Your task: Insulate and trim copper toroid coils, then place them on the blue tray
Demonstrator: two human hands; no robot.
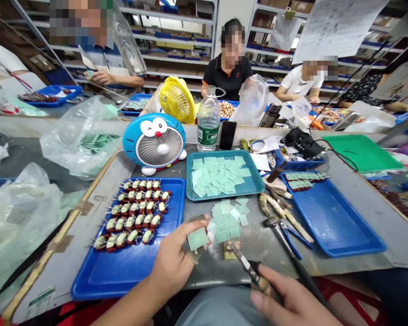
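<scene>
My left hand (177, 253) is closed around a small pale-green square sheet (197, 238), held between thumb and fingers; anything behind the sheet is hidden. My right hand (282, 294) grips a metal-jawed tool that looks like pliers (246, 262). Its tip points at a small brownish block (230, 251) on the table; whether they touch I cannot tell. Just beyond the hands lie loose green sheets (226, 219), with many more piled in a teal tray (260, 188). Left of my left hand, a blue tray (122, 276) carries rows of small red-brown parts with pale tops (132, 222).
A hammer (275, 222) and blue-handled pliers (292, 242) lie right of the sheets, beside another blue tray (343, 231) with green-covered parts. A blue cartoon fan (154, 140), a water bottle (209, 122) and a phone (227, 135) stand behind. Several co-workers sit opposite.
</scene>
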